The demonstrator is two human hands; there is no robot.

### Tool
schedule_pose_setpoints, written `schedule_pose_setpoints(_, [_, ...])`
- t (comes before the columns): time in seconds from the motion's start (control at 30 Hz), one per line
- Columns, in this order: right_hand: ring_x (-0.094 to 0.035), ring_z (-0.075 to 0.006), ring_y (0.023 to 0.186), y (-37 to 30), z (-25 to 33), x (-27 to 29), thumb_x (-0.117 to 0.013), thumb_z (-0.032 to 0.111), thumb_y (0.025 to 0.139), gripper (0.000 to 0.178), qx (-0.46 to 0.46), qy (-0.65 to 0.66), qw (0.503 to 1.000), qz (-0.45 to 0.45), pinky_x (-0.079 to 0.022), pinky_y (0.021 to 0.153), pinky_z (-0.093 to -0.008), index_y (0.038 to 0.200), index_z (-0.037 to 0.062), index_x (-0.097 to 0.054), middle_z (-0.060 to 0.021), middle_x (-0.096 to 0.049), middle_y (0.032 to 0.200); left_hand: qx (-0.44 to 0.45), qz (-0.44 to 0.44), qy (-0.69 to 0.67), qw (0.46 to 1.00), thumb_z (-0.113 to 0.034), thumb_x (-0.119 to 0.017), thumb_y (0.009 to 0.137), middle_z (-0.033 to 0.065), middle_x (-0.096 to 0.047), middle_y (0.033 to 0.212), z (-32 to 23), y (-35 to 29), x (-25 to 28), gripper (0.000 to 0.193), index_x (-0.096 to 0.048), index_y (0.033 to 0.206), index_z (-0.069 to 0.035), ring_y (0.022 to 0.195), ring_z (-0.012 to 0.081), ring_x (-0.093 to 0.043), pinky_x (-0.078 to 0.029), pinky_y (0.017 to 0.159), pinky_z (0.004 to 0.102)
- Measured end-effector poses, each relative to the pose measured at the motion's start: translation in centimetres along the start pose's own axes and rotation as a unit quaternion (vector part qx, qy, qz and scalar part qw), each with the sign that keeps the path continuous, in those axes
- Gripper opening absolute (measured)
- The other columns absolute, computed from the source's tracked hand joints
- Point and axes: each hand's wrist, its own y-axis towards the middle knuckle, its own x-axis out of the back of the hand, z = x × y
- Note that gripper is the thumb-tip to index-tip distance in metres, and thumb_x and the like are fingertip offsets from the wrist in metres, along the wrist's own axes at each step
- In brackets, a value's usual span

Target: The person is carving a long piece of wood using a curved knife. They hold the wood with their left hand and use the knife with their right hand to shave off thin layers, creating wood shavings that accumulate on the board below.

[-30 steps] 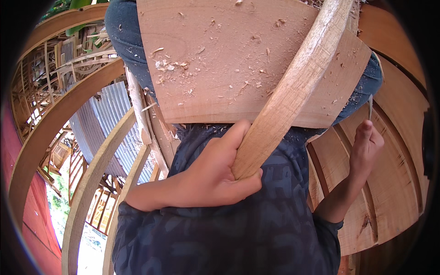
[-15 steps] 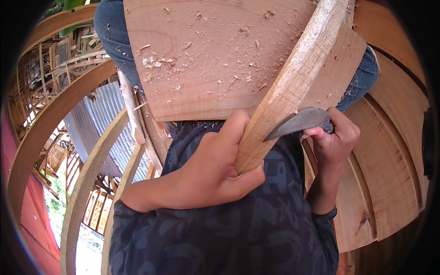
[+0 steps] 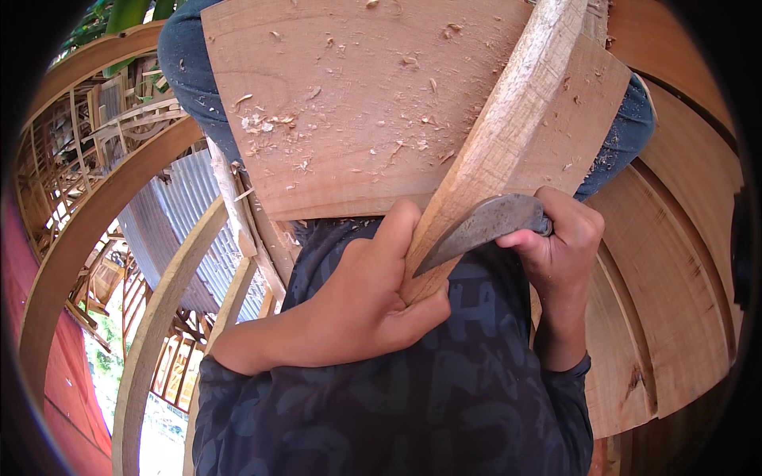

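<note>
My left hand [image 3: 381, 278] is closed round the near end of a long, slightly curved piece of wood [image 3: 500, 135], thumb lying along its left side. The wood slants away to the upper right, pale and freshly cut toward its far part. In my right hand [image 3: 563, 246] is a knife [image 3: 484, 228] with a broad, dark, curved blade. Its handle is mostly hidden inside my fingers. The blade lies across the wood close to my left hand, its tip pointing toward my left fingers.
A wide wooden board [image 3: 349, 103] rests across my legs, strewn with shavings [image 3: 266, 123]. Curved wooden ribs [image 3: 159, 333] rise at the left, with corrugated metal sheeting [image 3: 182, 222] beyond. Curved planks [image 3: 667, 278] form a wall on the right.
My right hand has drawn the knife toward me and to the left along the wood, so the blade is nearer my left hand. The left hand keeps its grip.
</note>
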Motion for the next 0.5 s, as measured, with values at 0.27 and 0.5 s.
schedule_pose_setpoints(0.27, [-0.033,-0.0259,0.043,0.5,-1.3,0.6,-0.067,0.066,0.053,0.069,-0.007,-0.038,0.998,-0.059,-0.032,0.041,-0.0318,0.055,0.0025,-0.038,-0.0105,-0.032,0.049,0.027,0.038,-0.069,0.997,0.004,-0.059,0.079,0.0049,-0.052,0.086,0.0,0.0,0.3,0.061,-0.023,0.128,0.002,0.059,0.0054,-0.056,-0.047,0.048,0.0197])
schedule_pose_setpoints(0.5, [-0.031,-0.0130,0.047,2.9,-3.3,1.0,-0.061,0.058,0.077,0.064,-0.193,0.000,0.969,-0.157,-0.031,0.045,-0.0289,0.057,0.0003,-0.042,-0.0048,-0.032,0.049,0.057,0.053,-0.127,0.989,0.006,-0.057,0.080,0.0060,-0.051,0.089,0.1,-0.8,0.9,0.071,-0.016,0.137,-0.003,0.059,0.0085,-0.057,-0.049,0.049,0.0227])
